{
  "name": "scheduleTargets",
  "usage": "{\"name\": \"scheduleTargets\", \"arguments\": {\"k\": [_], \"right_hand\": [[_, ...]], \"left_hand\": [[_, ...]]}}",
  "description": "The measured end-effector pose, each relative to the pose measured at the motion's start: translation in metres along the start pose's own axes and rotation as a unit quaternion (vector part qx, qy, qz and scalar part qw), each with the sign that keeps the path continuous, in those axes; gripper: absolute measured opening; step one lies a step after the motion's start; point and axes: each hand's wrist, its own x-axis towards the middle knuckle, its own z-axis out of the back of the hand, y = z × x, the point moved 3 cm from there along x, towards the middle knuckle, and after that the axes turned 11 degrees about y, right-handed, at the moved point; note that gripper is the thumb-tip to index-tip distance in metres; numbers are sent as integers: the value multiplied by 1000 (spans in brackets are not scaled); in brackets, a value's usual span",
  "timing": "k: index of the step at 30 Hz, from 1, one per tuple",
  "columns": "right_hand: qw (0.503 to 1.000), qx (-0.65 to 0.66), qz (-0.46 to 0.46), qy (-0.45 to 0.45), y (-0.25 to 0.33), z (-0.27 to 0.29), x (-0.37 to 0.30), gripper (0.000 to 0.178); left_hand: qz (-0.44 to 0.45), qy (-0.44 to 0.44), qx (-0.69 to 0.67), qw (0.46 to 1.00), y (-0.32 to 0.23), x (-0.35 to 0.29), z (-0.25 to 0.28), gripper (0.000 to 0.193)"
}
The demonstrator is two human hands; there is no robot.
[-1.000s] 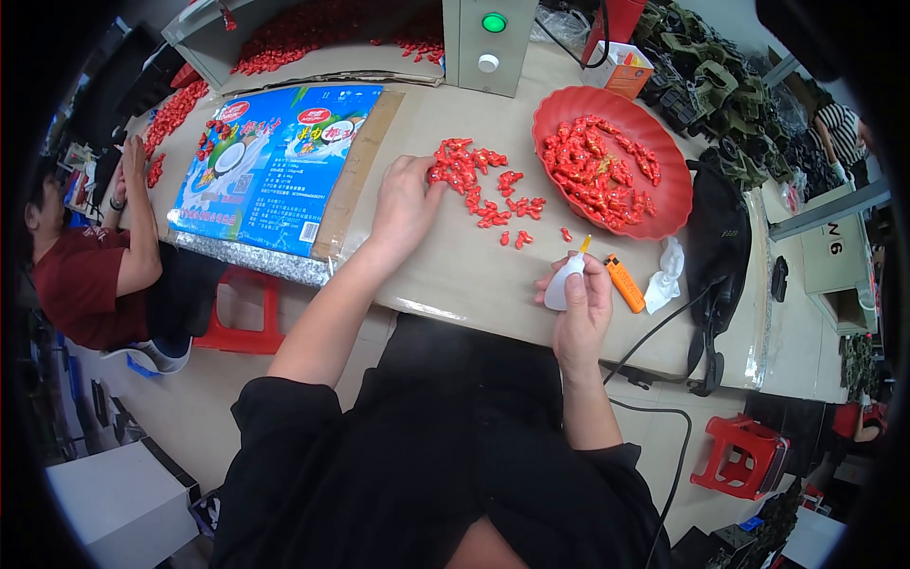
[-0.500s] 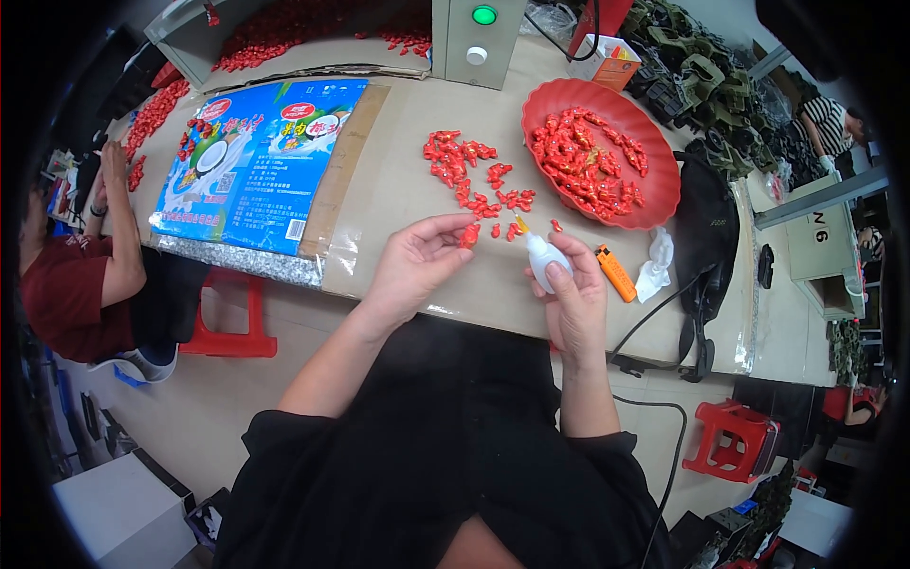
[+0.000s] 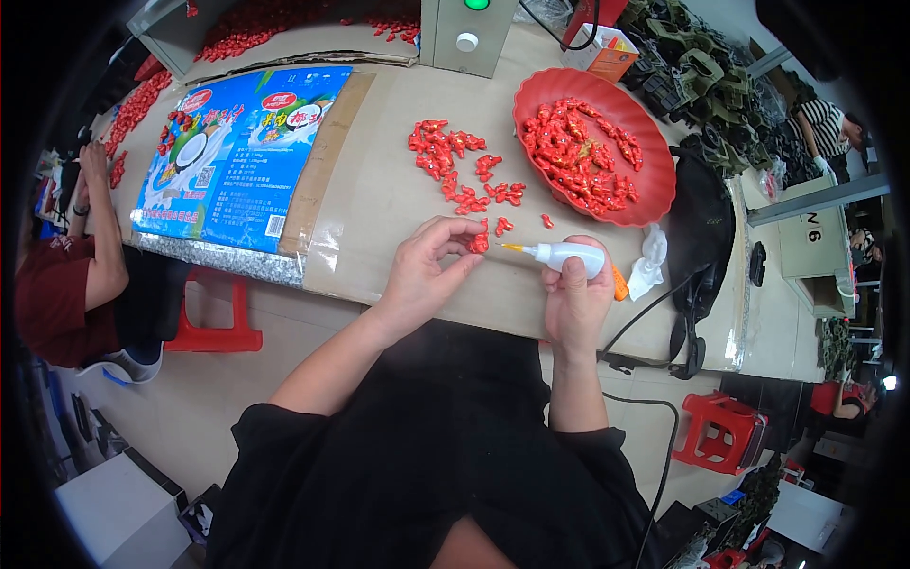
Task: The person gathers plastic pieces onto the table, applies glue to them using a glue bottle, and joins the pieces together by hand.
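Between the thumb and fingertips of my left hand [image 3: 425,268] is a small shiny red figurine piece [image 3: 479,239]. My right hand [image 3: 576,308] grips a white squeeze bottle [image 3: 574,258] with a yellow nozzle [image 3: 515,247]. The bottle lies nearly level, its fine tip pointing left, a short gap from the red piece. Several loose red pieces [image 3: 438,156] are spread on the table [image 3: 374,175] beyond my hands. More of them fill a red scalloped bowl [image 3: 654,185] at the far right. An orange lighter [image 3: 620,283] is partly hidden behind my right hand.
A crumpled white tissue [image 3: 650,264] and a black bag [image 3: 706,247] lie to the right. Flattened blue cardboard [image 3: 237,161] covers the table at left. A grey machine [image 3: 464,38] with a green button stands at the back. Another person [image 3: 71,275] sits far left.
My right hand has tipped the bottle from upright to nearly level, its nozzle swinging toward the red piece. My left hand, still pinching the piece, has shifted slightly. The whole view has moved a little.
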Motion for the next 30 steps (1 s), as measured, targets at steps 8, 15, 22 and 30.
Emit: {"name": "scheduleTargets", "arguments": {"k": [8, 15, 22, 30], "right_hand": [[961, -234, 133, 69, 0, -17, -11, 27], [943, -294, 139, 73, -4, -14, -12, 27], [934, -319, 140, 74, -4, -13, -11, 27], [935, -317, 144, 72, -3, -14, -10, 25]], "left_hand": [[-2, -10, 11, 1000, -1, 0, -1, 27], [5, -4, 25, 1000, -2, 0, -1, 28], [7, -5, 22, 1000, -2, 0, -1, 27], [-3, -5, 27, 1000, -2, 0, 0, 27]]}}
